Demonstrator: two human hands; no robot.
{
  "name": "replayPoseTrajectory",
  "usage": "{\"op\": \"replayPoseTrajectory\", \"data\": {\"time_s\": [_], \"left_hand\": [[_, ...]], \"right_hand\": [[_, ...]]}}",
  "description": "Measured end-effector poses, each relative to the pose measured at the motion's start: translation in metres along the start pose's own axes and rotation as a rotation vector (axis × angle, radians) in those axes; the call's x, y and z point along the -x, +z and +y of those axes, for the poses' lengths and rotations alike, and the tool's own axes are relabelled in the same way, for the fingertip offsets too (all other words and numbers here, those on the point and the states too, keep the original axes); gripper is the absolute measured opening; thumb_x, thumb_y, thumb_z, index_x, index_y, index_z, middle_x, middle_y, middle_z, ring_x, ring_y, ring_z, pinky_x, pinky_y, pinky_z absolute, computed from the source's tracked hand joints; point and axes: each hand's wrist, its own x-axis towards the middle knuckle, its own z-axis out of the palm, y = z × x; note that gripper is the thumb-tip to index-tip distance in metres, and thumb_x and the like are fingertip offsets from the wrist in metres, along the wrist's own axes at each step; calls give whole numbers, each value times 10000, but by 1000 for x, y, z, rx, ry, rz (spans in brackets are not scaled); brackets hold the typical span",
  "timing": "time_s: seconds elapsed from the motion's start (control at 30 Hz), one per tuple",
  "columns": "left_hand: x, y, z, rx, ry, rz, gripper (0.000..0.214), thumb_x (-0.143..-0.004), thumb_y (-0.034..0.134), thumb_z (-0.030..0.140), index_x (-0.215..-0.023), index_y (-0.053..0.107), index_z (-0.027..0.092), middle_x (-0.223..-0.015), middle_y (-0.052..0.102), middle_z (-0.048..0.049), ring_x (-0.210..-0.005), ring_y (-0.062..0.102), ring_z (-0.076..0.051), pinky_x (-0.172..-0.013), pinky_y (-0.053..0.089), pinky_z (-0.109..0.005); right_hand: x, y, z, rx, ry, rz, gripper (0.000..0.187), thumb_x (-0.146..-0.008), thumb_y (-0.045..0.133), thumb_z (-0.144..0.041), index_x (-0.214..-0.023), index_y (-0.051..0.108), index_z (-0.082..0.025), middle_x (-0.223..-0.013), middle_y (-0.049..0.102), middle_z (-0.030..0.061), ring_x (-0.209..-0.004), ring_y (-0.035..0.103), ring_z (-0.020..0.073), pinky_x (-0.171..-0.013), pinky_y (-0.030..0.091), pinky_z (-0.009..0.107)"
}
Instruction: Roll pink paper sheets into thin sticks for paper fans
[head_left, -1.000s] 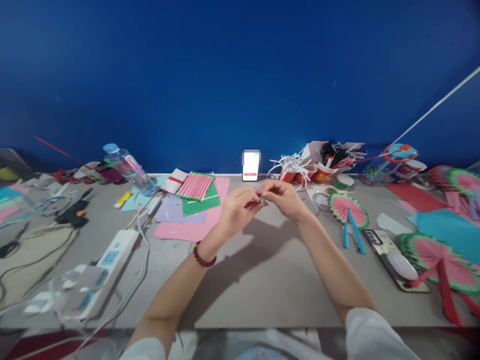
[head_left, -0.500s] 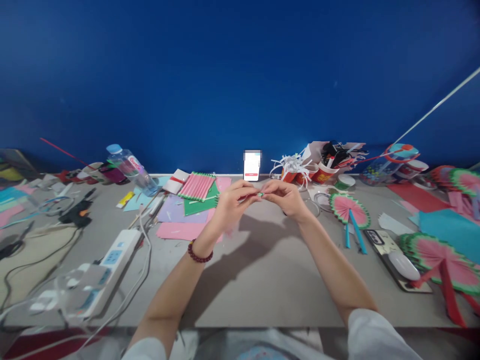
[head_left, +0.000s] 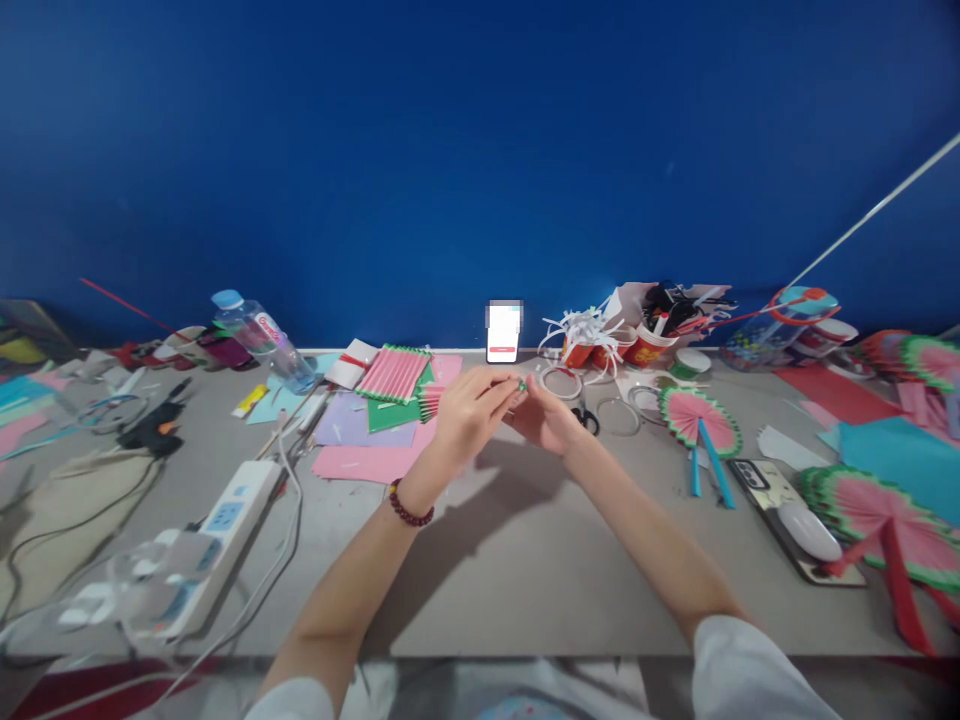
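Observation:
Above the middle of the desk, my left hand [head_left: 471,412] and my right hand [head_left: 549,416] meet at the fingertips. Both are closed on a small folded paper [head_left: 522,386], of which little more than a green edge shows; my fingers hide the rest. Just left of my left hand, a pleated pink paper with green tips [head_left: 430,401] is partly covered by that hand. Behind it, a larger pleated pink and green sheet [head_left: 396,373] rests on green paper [head_left: 390,413].
Finished pink paper fans [head_left: 702,420] lie to the right, near a phone [head_left: 757,490] with a white mouse [head_left: 807,531] on it. Rings of tape [head_left: 618,416] and scissors [head_left: 590,422] are beyond my right hand. A power strip [head_left: 238,500] and a bottle [head_left: 270,340] stand left.
My right hand has turned and shifted slightly left and down, uncovering the scissors and tape rings behind it. My left hand has moved slightly right; the pleated pink paper beside it shows more.

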Motion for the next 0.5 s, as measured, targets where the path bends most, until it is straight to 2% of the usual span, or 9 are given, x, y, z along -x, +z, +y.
{"op": "replayPoseTrajectory", "data": {"time_s": [0.1,0.2,0.5], "left_hand": [[2,2,-1,-34,14,-7,101,-861,545,145,-907,633,166,-862,671,-51,-784,596,-150,-682,477,-274],[4,3,-2,-47,11,-28,107,-862,535,137,-904,629,165,-862,669,-55,-807,594,-156,-699,477,-280],[4,5,3,-33,-6,-29,138,-887,479,129,-885,615,156,-852,666,-68,-796,598,-159,-700,477,-287]], "right_hand": [[0,1,1,-38,71,28,245,-782,640,-468,-799,609,-226,-733,625,-27,-741,596,125,-817,473,307],[0,2,1,5,84,45,273,-785,622,-495,-792,604,-223,-723,636,-15,-719,601,136,-787,490,320],[0,3,2,166,-42,83,281,-741,660,-497,-737,572,-229,-696,626,-9,-724,600,145,-740,513,311]]}}
